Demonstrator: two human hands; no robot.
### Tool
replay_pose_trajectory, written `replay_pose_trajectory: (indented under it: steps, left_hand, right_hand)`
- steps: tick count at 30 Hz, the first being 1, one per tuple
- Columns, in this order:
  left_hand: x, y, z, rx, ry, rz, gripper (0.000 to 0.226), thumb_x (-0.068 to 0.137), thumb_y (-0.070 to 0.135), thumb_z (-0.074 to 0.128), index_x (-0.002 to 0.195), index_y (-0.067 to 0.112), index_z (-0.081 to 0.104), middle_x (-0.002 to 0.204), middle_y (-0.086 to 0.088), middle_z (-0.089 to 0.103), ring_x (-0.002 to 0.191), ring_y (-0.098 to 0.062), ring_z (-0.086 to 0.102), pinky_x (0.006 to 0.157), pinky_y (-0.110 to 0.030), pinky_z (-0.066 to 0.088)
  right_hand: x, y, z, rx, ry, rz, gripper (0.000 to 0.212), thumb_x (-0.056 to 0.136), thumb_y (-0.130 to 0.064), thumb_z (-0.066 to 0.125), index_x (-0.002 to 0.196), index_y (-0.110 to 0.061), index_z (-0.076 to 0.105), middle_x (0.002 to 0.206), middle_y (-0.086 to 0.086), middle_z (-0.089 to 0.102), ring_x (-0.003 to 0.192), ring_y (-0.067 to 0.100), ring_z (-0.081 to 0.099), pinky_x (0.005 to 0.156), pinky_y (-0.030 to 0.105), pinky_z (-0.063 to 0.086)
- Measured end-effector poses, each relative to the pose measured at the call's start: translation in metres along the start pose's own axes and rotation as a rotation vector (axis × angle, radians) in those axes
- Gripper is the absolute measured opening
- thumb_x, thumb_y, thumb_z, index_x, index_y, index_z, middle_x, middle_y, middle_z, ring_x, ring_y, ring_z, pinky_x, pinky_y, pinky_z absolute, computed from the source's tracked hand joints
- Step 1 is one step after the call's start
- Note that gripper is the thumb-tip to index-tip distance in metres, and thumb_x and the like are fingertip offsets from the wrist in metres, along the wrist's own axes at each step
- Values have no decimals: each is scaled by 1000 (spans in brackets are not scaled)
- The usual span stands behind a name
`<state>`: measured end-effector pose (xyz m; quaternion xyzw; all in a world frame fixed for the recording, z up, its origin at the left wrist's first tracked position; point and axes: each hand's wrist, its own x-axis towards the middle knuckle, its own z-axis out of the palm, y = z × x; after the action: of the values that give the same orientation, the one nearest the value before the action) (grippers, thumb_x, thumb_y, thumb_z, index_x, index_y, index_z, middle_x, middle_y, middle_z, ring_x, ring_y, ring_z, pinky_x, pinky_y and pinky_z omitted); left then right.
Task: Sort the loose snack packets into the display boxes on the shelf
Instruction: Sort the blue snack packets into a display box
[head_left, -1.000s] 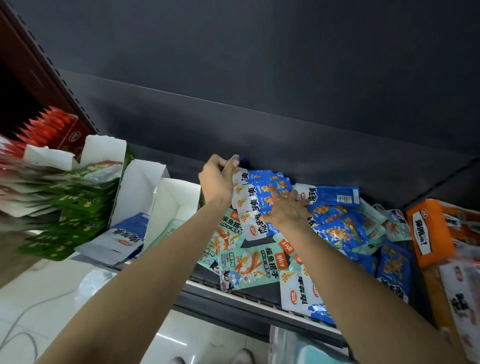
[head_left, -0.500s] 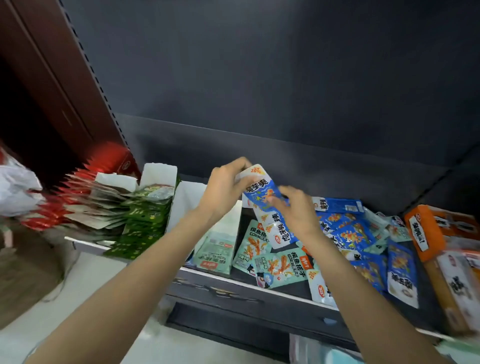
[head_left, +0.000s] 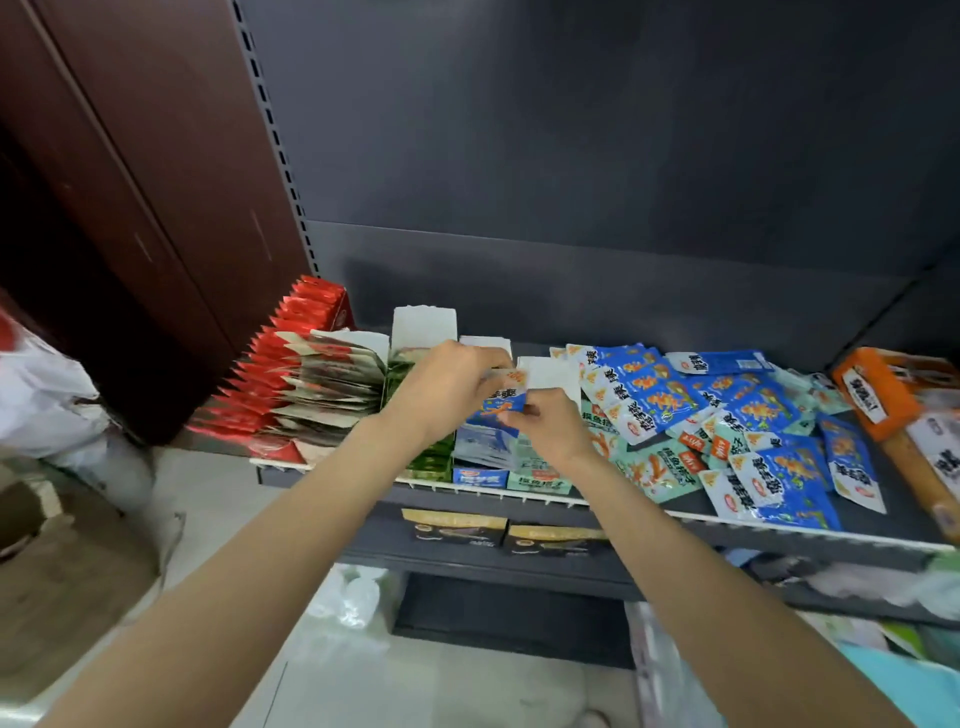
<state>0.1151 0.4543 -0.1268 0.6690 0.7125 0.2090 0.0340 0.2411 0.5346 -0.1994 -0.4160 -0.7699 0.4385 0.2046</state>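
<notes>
Both hands hold one blue snack packet (head_left: 500, 402) over the blue display box (head_left: 480, 475) near the shelf's front edge. My left hand (head_left: 447, 387) grips the packet's upper left part. My right hand (head_left: 550, 426) pinches its lower right edge. More blue packets stand in that box under the held one. Beside it on the right stands a teal display box (head_left: 540, 480). A loose pile of blue packets (head_left: 748, 410) and teal packets (head_left: 660, 470) covers the shelf to the right of my hands.
Left of the blue box stand display boxes of green packets (head_left: 423, 460), beige packets (head_left: 332, 384) and red packets (head_left: 270, 374). An orange box (head_left: 878, 389) sits at the shelf's right end. Dark boxes (head_left: 457, 527) fill the lower shelf. A cardboard carton (head_left: 67, 551) stands on the floor at left.
Both hands carried the blue packet from above the loose pile leftward and down to the blue display box. The view has pulled back and swung left.
</notes>
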Motion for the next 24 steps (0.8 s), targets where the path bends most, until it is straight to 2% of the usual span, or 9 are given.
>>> replay_pose_trajectory:
  steps: [3, 5, 7, 11, 14, 17, 19, 22, 24]
  left_hand:
    - [-7, -7, 13, 187, -108, -12, 14, 92, 11, 53, 97, 13, 66, 84, -13, 68, 79, -33, 62, 66, -38, 51]
    - [-11, -12, 22, 259, -202, -32, 15, 90, 4, 52, 94, 12, 65, 85, -10, 66, 81, -33, 62, 62, -37, 49]
    - [-14, -17, 31, 230, -303, -52, 15, 93, 9, 52, 97, 11, 66, 89, -9, 64, 86, -32, 63, 65, -37, 48]
    - [-18, -19, 44, 31, -425, -99, 26, 94, 25, 53, 112, 13, 67, 112, -8, 66, 102, -27, 60, 84, -35, 50]
    - [-14, -8, 48, -120, -333, -118, 32, 93, 31, 54, 120, 15, 62, 121, -3, 64, 110, -21, 58, 89, -31, 47]
    - [3, 18, 56, -248, -178, -70, 29, 95, 25, 53, 120, 13, 61, 120, -4, 63, 109, -18, 59, 94, -33, 47]
    - [19, 42, 70, -306, -122, -39, 26, 95, 18, 51, 118, 10, 62, 117, -6, 63, 107, -20, 58, 93, -34, 46]
    - [46, 83, 101, -323, -135, -4, 28, 94, 11, 48, 120, 8, 59, 120, -11, 58, 109, -26, 56, 96, -37, 44]
    - [65, 108, 128, -291, -228, -45, 33, 95, 9, 45, 127, 4, 53, 126, -13, 51, 115, -29, 52, 98, -36, 41]
  right_hand:
    - [-7, 1, 6, -96, -63, 24, 14, 86, -10, 65, 90, 2, 71, 77, 8, 63, 76, 16, 53, 66, 24, 35]
    - [-11, 2, 5, -103, -46, 27, 12, 85, -7, 65, 91, 1, 71, 84, 10, 67, 81, 16, 56, 74, 25, 40]
    - [-15, 5, 1, -67, -62, 40, 16, 84, -2, 65, 98, -2, 73, 99, 9, 71, 91, 17, 62, 88, 28, 46]
    - [-26, 16, -10, -50, -104, 89, 23, 86, 0, 62, 106, -6, 70, 105, 7, 70, 98, 16, 63, 92, 24, 48]
    - [-30, 29, -28, 3, 60, 96, 21, 88, -1, 58, 106, -7, 69, 102, 3, 68, 91, 9, 60, 83, 12, 47]
    - [-30, 53, -55, -17, 201, 140, 22, 90, 1, 54, 105, -6, 69, 108, 8, 67, 98, 16, 61, 93, 26, 48]
    - [-29, 71, -78, -122, 235, 171, 24, 91, -1, 54, 112, -5, 65, 115, 10, 66, 105, 21, 60, 96, 27, 45]
    - [-22, 105, -111, -365, 219, 234, 36, 93, -11, 54, 129, -11, 55, 123, 12, 60, 97, 24, 62, 82, 27, 46]
    - [-13, 131, -131, -484, 167, 271, 49, 92, -16, 56, 138, -12, 44, 134, 14, 51, 110, 26, 56, 90, 30, 43]
